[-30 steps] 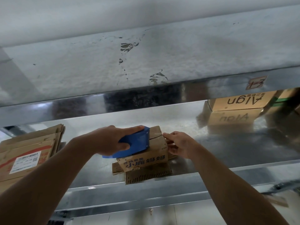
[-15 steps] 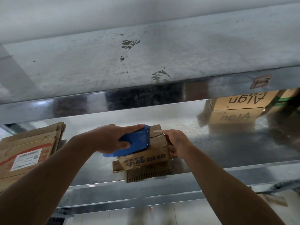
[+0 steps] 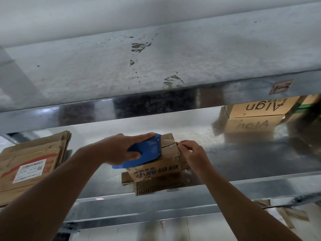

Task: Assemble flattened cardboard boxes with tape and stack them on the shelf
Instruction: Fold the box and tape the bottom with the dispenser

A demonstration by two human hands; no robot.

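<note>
- Galvanised steel shelf fills the view, and the work sits on its middle deck.
- Flattened cardboard boxes lie stacked at nine o'clock, well apart from the work.
- Small cardboard box sits at centre on cardboard scraps.
- Blue tape dispenser rests on the box top, with the left hand wrapped round it.
- Right hand pinches the clear tape end at the box's three o'clock edge.
- Best, I judge: pin that end firmly, draw the dispenser toward nine o'clock along the seam, and press flat.
</note>
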